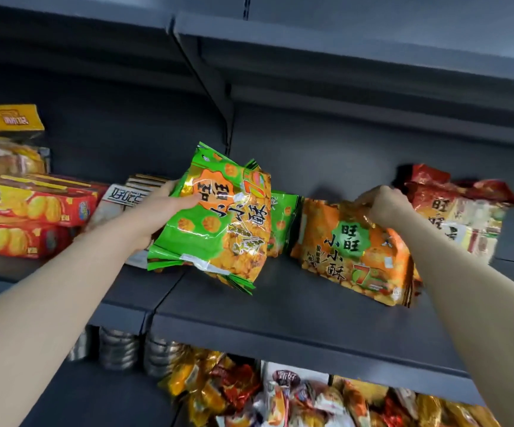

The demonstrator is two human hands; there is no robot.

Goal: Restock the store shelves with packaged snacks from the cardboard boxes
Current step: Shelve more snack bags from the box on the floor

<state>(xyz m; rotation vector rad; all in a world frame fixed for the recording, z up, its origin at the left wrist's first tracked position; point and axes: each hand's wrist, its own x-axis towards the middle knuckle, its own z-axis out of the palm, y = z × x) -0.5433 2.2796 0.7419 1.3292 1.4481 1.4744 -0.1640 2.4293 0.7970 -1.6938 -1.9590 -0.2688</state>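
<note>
Glossy green crinkled snack packs (215,220) gripped in left hand (160,211); right hand (382,204) pinching orange foil snack pack (354,254) upright mid dark grey metal shelf (280,306), store aisle.

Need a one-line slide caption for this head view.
Left hand holds green snack bags; right hand pinches orange bags on shelf.

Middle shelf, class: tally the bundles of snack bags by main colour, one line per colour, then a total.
Green: 2, the green bundle gripped by the left hand and the green bags behind it.
Orange: 1, the orange bundle pinched by the right hand.
Red: 1, the red bundle.
Total: 4.
</note>
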